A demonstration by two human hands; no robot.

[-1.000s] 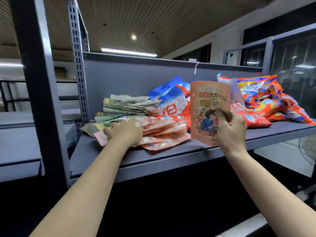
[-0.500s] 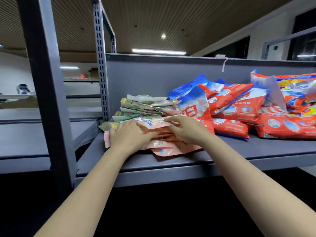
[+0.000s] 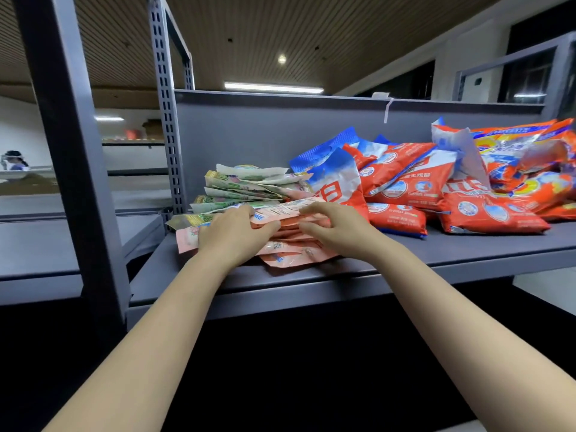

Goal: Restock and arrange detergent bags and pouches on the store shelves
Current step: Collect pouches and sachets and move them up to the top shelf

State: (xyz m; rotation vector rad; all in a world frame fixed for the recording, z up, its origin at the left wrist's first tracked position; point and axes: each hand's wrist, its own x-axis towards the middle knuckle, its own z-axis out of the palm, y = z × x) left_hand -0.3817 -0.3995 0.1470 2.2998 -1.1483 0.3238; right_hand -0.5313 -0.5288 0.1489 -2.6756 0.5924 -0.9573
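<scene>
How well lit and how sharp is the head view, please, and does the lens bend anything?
Head view: ceiling strip light blown out white; shelf evenly lit, dark below; wide lens leans the near upright; print on the pink pouches under left hand and right hand too soft to read.

Flat pink detergent pouches (image 3: 290, 251) lie stacked at the shelf's (image 3: 436, 257) front edge; green-white pouches (image 3: 246, 188) pile at 11 o'clock behind them, red-blue detergent bags (image 3: 405, 185) heaped at 2 o'clock.
</scene>
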